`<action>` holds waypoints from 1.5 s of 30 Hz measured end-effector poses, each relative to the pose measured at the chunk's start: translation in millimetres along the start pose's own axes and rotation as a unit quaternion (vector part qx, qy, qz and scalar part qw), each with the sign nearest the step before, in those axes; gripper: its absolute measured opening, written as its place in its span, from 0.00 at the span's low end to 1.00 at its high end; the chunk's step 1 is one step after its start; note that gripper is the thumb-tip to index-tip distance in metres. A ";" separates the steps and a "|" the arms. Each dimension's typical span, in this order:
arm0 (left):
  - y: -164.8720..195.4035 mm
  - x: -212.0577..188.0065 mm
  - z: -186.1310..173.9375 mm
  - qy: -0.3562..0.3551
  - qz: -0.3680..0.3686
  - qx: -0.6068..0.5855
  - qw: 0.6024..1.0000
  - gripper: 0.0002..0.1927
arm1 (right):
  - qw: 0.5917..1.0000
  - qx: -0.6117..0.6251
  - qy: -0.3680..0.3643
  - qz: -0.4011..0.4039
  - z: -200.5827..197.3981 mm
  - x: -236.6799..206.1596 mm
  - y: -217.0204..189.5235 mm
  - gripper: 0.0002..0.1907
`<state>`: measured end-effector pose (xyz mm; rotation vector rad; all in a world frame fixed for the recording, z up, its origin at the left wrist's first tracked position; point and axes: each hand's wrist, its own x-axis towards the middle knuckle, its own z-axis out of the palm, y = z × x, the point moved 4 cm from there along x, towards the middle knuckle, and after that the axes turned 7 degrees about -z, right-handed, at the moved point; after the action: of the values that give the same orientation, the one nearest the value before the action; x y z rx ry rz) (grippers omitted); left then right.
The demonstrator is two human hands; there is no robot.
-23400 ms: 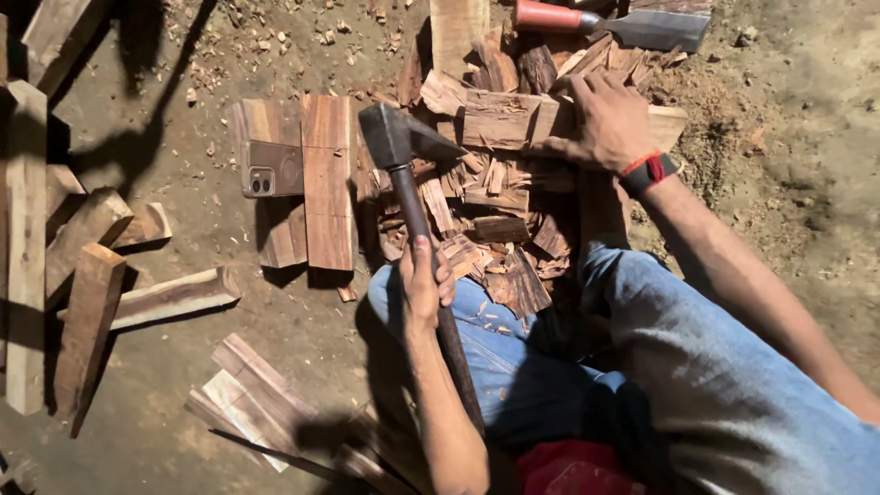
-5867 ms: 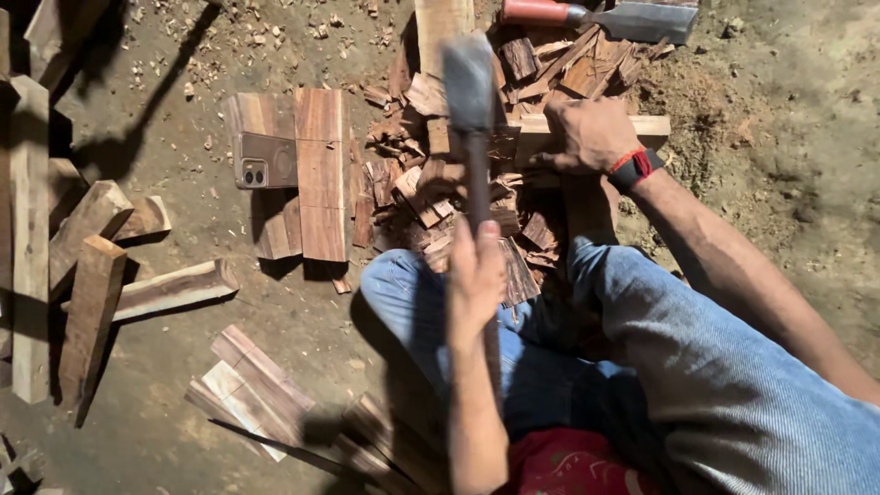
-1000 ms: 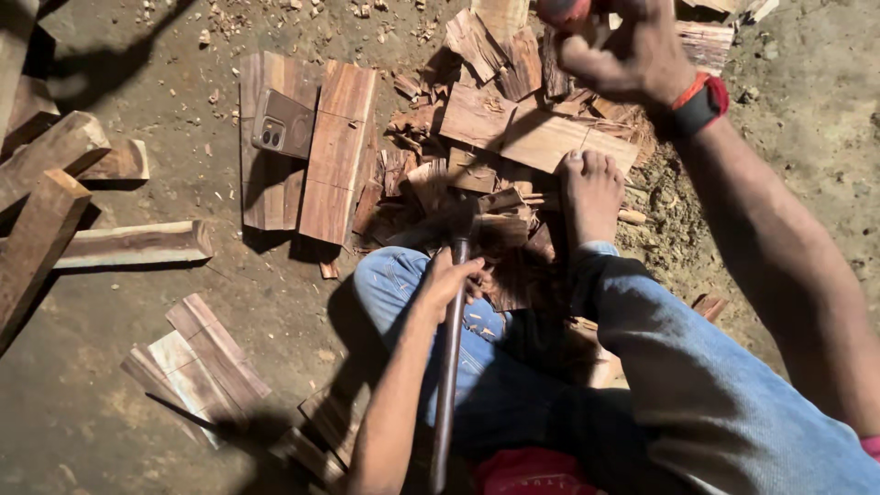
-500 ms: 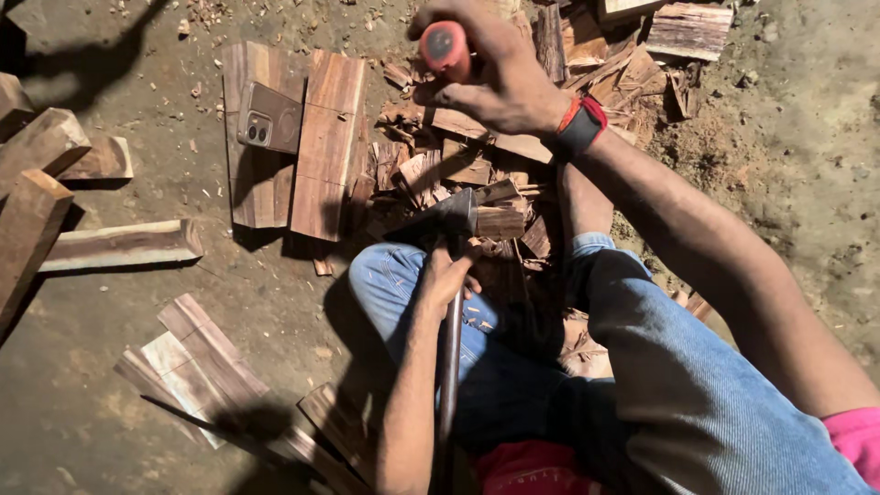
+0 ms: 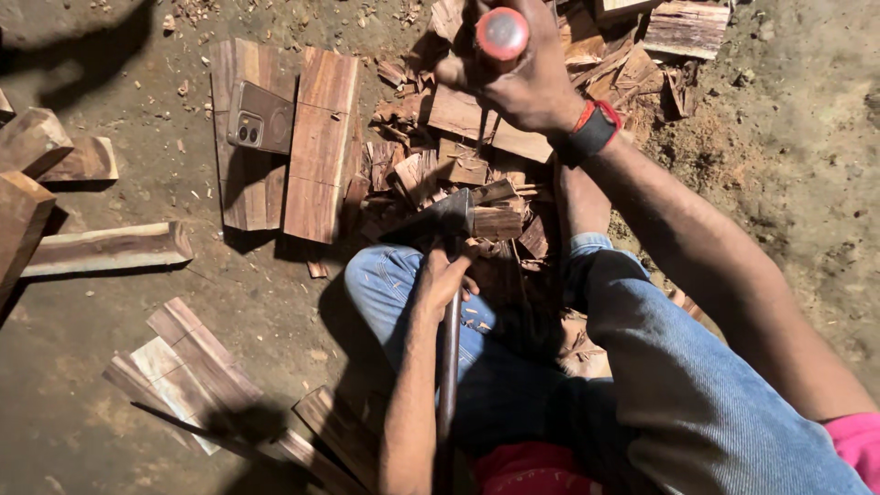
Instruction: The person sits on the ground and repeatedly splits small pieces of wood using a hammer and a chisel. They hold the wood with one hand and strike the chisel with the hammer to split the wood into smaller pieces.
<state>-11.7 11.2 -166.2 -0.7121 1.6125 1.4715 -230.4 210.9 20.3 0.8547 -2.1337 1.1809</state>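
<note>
lying just beyond the left hand, a heap of split reddish-brown wood pieces; that hand grips a long-handled steel axe, while the right hand above clasps a red-capped tool handle.

We sit on a bare dirt floor, dusty and strewn with small chips. Just beyond our left hand a heap of split wood pieces lies on the ground, reaching up under our right hand. Left of that heap, well apart from the left hand, two flat reddish boards lie side by side, and a phone rests on the left one. Further left lie thick wooden blocks and a long billet. Below and left of the left hand, pale-faced planks lie on the dirt.
</note>
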 end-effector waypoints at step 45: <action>98.5 -134.8 -36.1 -0.012 0.259 -0.048 0.965 0.15 | 0.941 0.200 -0.240 0.131 29.1 -34.6 28.6 0.14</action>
<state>-33.8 -24.5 -0.6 -0.3274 1.8036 1.9279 -233.9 206.4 -32.8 1.1561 -2.4927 1.7287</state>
